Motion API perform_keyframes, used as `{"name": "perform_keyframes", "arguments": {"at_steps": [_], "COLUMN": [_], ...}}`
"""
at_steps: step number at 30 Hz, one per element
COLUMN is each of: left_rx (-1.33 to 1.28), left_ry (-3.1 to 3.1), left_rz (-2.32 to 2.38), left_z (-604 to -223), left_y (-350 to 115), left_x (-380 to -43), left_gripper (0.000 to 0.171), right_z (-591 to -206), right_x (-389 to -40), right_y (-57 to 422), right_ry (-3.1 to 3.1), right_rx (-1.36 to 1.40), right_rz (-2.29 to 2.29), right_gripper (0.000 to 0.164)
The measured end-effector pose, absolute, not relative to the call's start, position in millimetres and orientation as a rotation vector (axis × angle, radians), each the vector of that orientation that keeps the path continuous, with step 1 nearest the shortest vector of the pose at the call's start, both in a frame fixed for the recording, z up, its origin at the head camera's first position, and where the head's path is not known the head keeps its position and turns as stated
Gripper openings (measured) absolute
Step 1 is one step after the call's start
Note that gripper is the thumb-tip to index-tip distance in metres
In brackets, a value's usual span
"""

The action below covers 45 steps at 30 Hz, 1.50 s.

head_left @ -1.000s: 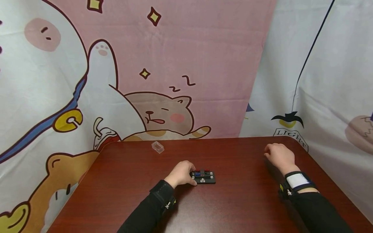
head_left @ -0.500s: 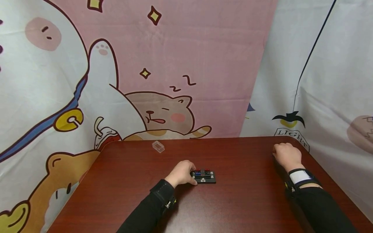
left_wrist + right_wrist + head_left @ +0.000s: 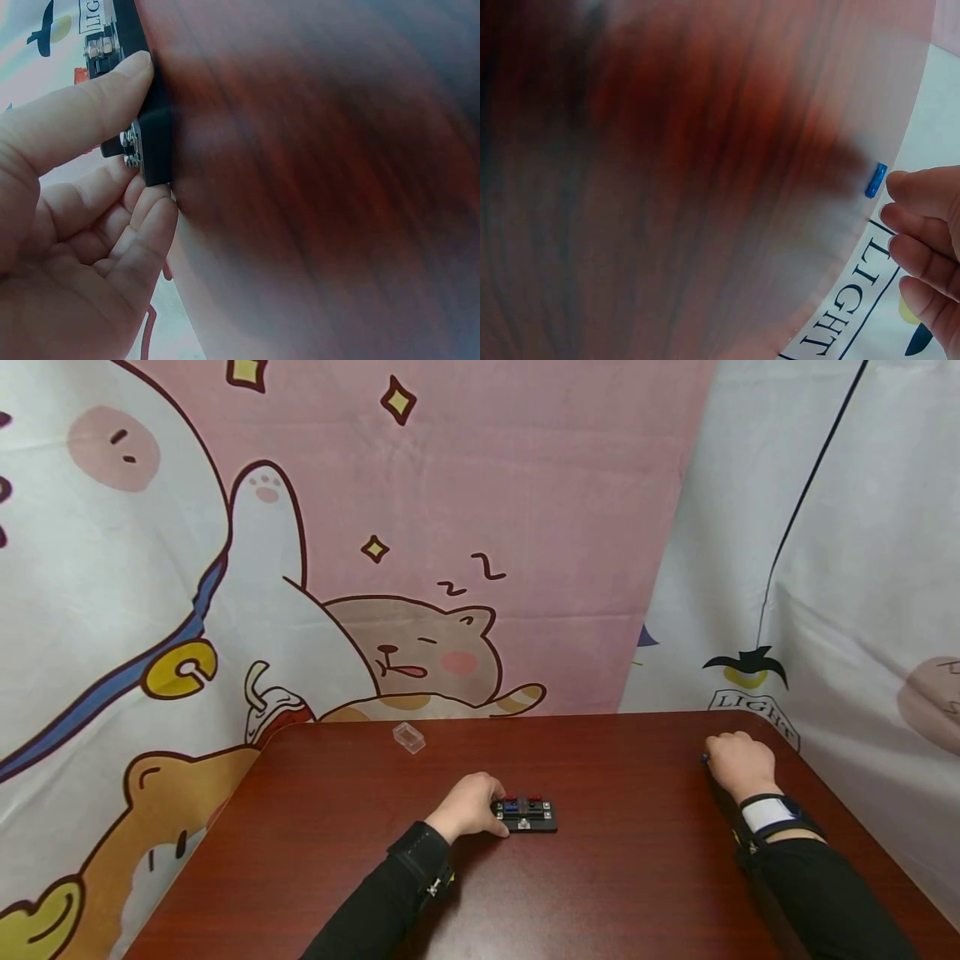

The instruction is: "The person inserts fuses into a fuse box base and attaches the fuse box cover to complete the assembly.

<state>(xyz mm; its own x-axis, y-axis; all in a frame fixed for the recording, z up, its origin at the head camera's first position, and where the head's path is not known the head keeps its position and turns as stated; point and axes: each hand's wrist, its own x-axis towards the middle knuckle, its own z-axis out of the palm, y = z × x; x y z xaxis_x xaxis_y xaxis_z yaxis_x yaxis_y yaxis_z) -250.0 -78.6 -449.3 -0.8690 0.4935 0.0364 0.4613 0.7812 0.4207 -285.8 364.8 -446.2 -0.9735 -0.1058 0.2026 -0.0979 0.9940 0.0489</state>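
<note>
My left hand (image 3: 468,808) holds the left end of a small black terminal block (image 3: 531,821). It carries silver screws and red and blue parts. In the left wrist view, the thumb lies on the block's (image 3: 157,146) upper side and the fingers curl below, partly hiding it. Far to the right, near the table's back right corner, my right hand (image 3: 741,765) has its fingers curled. A small blue cylindrical piece (image 3: 876,181) sits at its fingertips, seemingly pinched there; the far side of that grip is hidden. In the head view only a blue speck shows.
A small clear plastic box (image 3: 408,737) lies near the back edge of the reddish-brown table (image 3: 600,893). Behind the table hangs a printed cloth (image 3: 570,527) with cartoon animals, and a white cloth (image 3: 862,568) hangs at the right.
My right hand moved right towards the table's edge, then stayed nearly in place with a slight turn. The blue piece now shows at its fingertips. My left hand and the block stay put.
</note>
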Motion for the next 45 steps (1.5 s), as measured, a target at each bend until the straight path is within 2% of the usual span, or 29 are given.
{"name": "perform_keyframes", "arguments": {"at_steps": [24, 34, 45], "left_rx": [0.76, 0.743, 0.737], "left_ry": [2.899, 2.897, 2.89], "left_rz": [0.644, 0.646, 0.654], "left_z": [-448.1, -449.3, -449.5], "left_y": [-76.8, -77.8, -77.6], "left_x": [-250.9, -250.6, -249.6], "left_gripper": [0.045, 0.045, 0.045], "right_z": [-450.1, -452.8, -454.8], "right_x": [-296.0, -296.1, -296.6], "right_y": [369.7, 358.3, 355.1], "right_ry": [-3.019, -2.919, -2.912], "right_rx": [0.147, 0.321, 0.381], "right_rz": [-0.06, -0.302, -0.387], "right_gripper": [0.004, 0.013, 0.011]}}
